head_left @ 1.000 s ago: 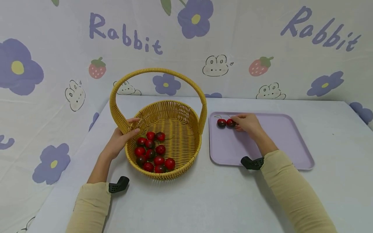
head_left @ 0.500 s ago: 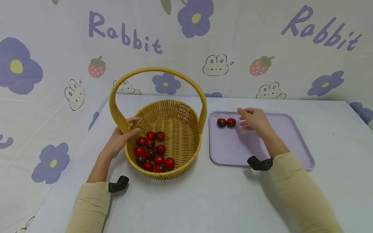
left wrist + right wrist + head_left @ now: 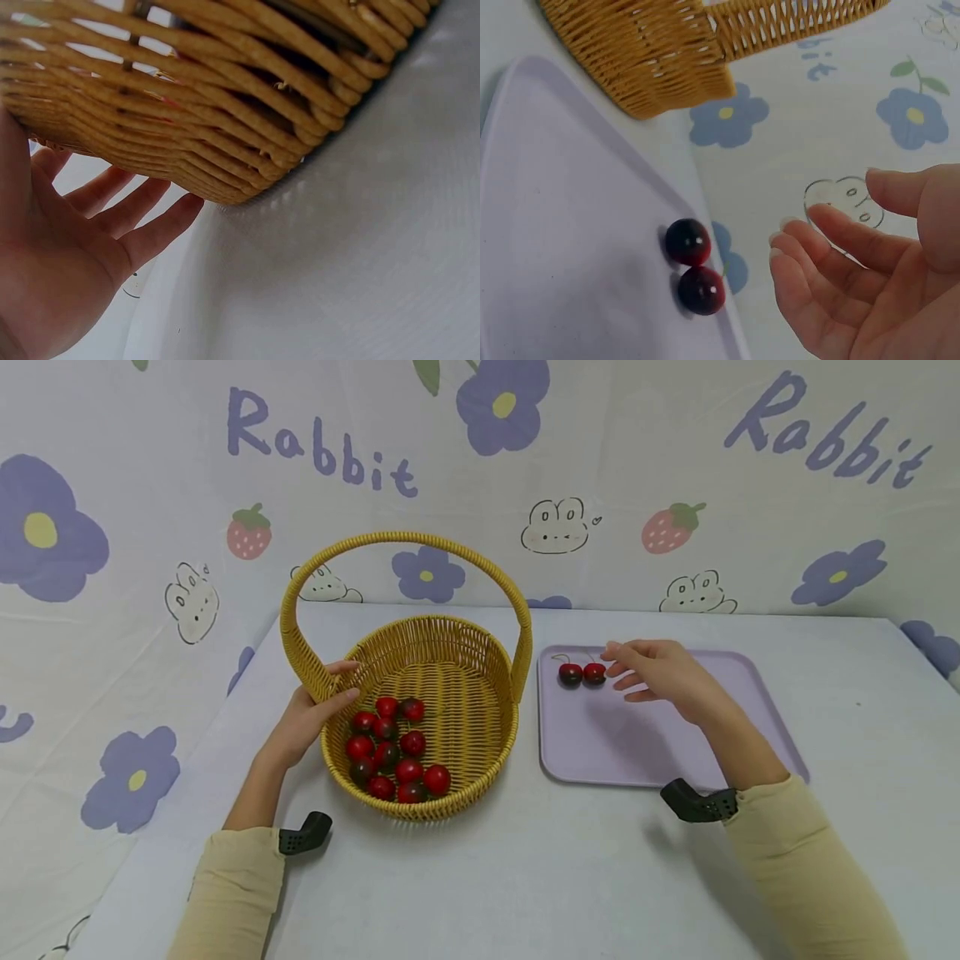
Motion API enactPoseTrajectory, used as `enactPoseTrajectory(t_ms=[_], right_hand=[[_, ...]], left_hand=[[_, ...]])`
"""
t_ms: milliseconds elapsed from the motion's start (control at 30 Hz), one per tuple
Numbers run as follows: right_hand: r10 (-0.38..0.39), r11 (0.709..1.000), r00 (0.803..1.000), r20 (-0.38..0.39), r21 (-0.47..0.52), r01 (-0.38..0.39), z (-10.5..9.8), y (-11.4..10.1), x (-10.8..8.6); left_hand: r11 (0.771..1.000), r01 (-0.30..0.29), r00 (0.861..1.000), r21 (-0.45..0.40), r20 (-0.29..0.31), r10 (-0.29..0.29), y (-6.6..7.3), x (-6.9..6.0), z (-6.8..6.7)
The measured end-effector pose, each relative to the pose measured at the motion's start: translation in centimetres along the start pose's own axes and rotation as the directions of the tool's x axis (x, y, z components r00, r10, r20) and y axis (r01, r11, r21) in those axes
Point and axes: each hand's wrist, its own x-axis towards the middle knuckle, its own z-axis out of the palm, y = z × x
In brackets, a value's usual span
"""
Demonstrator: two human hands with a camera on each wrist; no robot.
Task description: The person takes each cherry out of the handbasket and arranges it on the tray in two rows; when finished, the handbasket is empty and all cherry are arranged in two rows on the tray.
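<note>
The left hand [image 3: 303,722] grips the left rim of the yellow wicker basket [image 3: 468,710], beside the foot of its handle; in the left wrist view its fingers [image 3: 154,225] lie against the woven wall [image 3: 187,105]. Several dark red cherries [image 3: 412,743] lie at the basket's left and front. Two more cherries, one [image 3: 570,673] beside the other [image 3: 594,673], sit at the back left of the lilac tray [image 3: 600,752]. Just right of them the right hand [image 3: 660,677] hovers, holding nothing, fingers apart; the right wrist view shows this hand [image 3: 877,277] clear of both cherries [image 3: 688,241].
The white table [image 3: 480,885] carries the basket at left centre and the tray at its right, with a narrow gap between. The basket's tall arched handle [image 3: 405,537] rises above it. A patterned cloth [image 3: 465,468] hangs behind.
The right hand has let go of the right cherry on the tray and moved right, its forearm swinging to the right. The left hand and the basket have stayed in place.
</note>
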Motion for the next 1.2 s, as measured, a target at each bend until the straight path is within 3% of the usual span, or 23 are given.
enactPoseTrajectory(t_ms=[267,567,1200], right_hand=[[-0.069,0.998,0.989,0.129,0.017,0.068,0.3,-0.7,-1.7],[-0.121,0.992,0.956,0.266,0.078,0.104,1.3,-1.6,-2.3],[-0.195,0.981,0.85,0.49,0.1,0.167,5.9,-5.6,-2.3]], left_hand=[[1.0,0.002,1.0,0.009,0.001,-0.002,0.0,-0.1,-0.1],[1.0,0.0,1.0,0.005,0.0,0.0,-0.1,-0.1,-0.1],[1.0,-0.005,1.0,0.013,-0.001,0.005,0.0,-0.1,-0.2]])
